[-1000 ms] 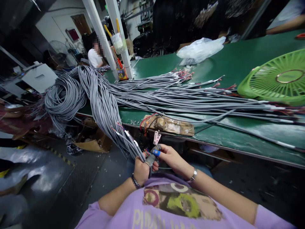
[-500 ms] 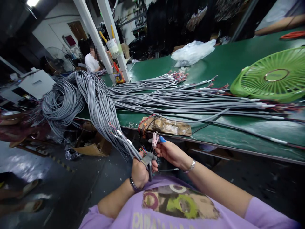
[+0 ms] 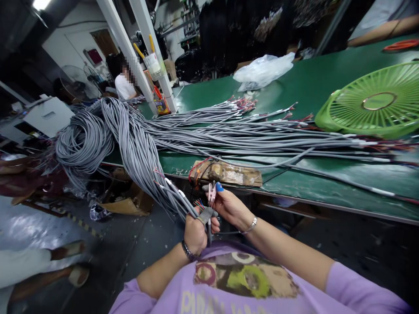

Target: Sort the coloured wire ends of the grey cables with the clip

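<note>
Here the left hand (image 3: 196, 233) is closed in a fist around the end of a grey cable (image 3: 177, 197), low in front of the person's chest and just below the edge of the green table (image 3: 310, 87). Thin coloured wires (image 3: 198, 203) fan out of the cable's end above the fist. The right hand (image 3: 231, 206) sits just beside it, thumb and blue-capped forefinger pressed together on a small pink clip (image 3: 212, 192), so far as the view lets me tell. The held cable belongs to a thick bundle (image 3: 140, 148) that drapes off the table edge and runs back to a large coil (image 3: 81, 139) at the left. Judging from how things lie, the work is partway. Many cables stretched along the table already show bared ends (image 3: 244, 104), while the hanging bundle and the coil look like a good share left to handle. As for containers, a clear cup (image 3: 153, 65) strapped to the white post holds yellow-handled tools. A plastic bag (image 3: 263, 69) lies farther back on the table, its contents too blurred to make out. A cardboard box (image 3: 126, 203) sits on the floor under the table, and I cannot tell what is in it. A green fan guard (image 3: 376, 102) lies at the right, and a worn wooden block (image 3: 229, 172) rests at the table edge just above the hands.
</note>
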Tool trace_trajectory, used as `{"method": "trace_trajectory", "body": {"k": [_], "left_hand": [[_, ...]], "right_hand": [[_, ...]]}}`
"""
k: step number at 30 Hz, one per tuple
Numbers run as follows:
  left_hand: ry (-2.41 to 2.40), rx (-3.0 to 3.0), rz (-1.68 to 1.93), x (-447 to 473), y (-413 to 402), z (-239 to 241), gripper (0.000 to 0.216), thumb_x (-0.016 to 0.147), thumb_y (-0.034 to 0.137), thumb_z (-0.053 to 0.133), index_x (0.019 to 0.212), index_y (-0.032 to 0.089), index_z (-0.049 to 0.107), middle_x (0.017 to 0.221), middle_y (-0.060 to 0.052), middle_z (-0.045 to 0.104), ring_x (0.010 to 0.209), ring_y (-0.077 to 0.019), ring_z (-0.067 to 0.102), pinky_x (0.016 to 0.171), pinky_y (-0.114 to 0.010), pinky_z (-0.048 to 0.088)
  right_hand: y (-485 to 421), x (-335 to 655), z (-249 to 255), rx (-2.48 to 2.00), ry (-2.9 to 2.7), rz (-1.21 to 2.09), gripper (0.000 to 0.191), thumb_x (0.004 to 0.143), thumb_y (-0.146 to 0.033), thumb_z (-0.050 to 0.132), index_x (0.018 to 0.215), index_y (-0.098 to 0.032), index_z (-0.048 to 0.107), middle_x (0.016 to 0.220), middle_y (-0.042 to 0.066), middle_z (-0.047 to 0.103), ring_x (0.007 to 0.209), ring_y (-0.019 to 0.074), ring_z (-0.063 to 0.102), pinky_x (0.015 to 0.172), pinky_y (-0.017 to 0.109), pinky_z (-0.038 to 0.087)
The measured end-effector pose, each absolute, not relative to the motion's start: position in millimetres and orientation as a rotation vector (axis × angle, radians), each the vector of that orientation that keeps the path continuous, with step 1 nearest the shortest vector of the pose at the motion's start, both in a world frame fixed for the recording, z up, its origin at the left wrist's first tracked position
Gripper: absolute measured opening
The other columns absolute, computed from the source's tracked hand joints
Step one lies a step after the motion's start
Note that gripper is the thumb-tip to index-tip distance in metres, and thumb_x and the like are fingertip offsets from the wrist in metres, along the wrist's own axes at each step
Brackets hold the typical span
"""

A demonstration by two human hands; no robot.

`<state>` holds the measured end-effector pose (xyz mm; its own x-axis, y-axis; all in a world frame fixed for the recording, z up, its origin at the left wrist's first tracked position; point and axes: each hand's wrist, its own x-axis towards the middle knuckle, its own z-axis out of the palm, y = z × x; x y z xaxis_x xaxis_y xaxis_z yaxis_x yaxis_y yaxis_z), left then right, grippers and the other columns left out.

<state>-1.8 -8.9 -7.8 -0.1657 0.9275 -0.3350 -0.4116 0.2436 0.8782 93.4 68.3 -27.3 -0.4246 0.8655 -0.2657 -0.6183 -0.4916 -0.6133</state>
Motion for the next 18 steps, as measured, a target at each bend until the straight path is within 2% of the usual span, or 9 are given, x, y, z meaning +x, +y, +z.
{"method": "trace_trajectory", "body": {"k": [4,10,15,18], "left_hand": [[1.221,0.598,1.279,-2.0,-9.9,-7.9,0.032,0.065,0.043,0.069,0.066,0.014,0.056,0.048,-0.001,0.06,0.036,-0.009,0.051,0.035,-0.018,0.033],[1.224,0.616,1.307,-5.1,-18.5,-4.6,0.035,0.063,0.047,0.07,0.065,0.014,0.057,0.047,-0.001,0.058,0.035,-0.009,0.05,0.036,-0.019,0.033],[1.245,0.571,1.386,-4.6,-19.9,-3.5,0.037,0.061,0.049,0.071,0.067,0.014,0.058,0.048,0.0,0.059,0.036,-0.0086,0.05,0.037,-0.019,0.035],[1.253,0.558,1.401,-2.1,-16.3,-2.3,0.036,0.062,0.047,0.07,0.068,0.014,0.057,0.048,0.001,0.058,0.036,-0.0081,0.049,0.037,-0.019,0.035]], "right_hand": [[66.1,95.0,-26.9,-0.699,-0.502,2.054,0.03,0.071,-0.047,0.069,0.078,-0.018,0.066,0.071,0.003,0.062,0.061,0.0125,0.052,0.053,0.022,0.044],[62.1,104.4,-21.2,-0.669,-0.483,2.215,0.037,0.08,-0.054,0.054,0.079,-0.018,0.062,0.075,0.004,0.063,0.059,0.0114,0.053,0.054,0.022,0.045],[61.9,106.1,-17.3,-0.651,-0.579,2.149,0.025,0.076,-0.04,0.065,0.083,-0.017,0.064,0.07,0.002,0.06,0.059,0.0102,0.051,0.055,0.021,0.046],[61.6,104.4,-17.0,-0.646,-0.582,2.118,0.027,0.073,-0.041,0.068,0.083,-0.016,0.064,0.068,0.0,0.058,0.058,0.0093,0.05,0.055,0.021,0.045]]}}
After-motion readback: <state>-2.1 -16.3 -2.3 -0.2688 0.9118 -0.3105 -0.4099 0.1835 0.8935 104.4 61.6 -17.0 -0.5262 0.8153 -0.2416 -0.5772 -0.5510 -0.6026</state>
